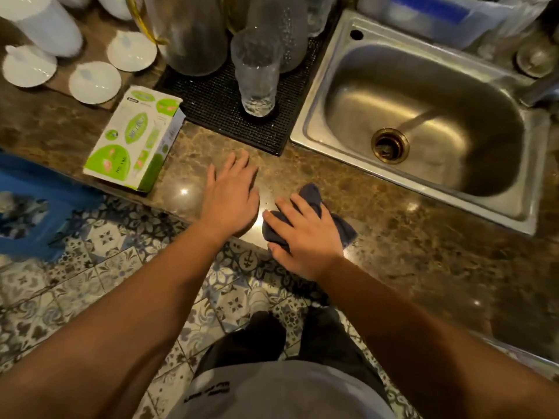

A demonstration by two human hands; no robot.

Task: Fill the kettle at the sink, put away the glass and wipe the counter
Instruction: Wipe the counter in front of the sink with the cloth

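My right hand [305, 237] presses a dark grey cloth [313, 193] flat on the brown marble counter [393, 237] near its front edge. Just to its left, my left hand [231, 195] rests palm down on the counter, fingers apart and holding nothing. A clear textured glass [257, 74] stands upside down on a black drying mat [217, 98] behind my hands. The steel sink [423, 116] lies to the right, with a brass drain [390, 145]. A large clear jug [193, 34] stands at the back of the mat; I cannot tell if it is the kettle.
A green and white carton [136, 137] lies on the counter left of my hands. White lids [93, 83] and white containers sit at the back left. A blue bin [27, 207] stands on the patterned tile floor [106, 267] below the counter's edge.
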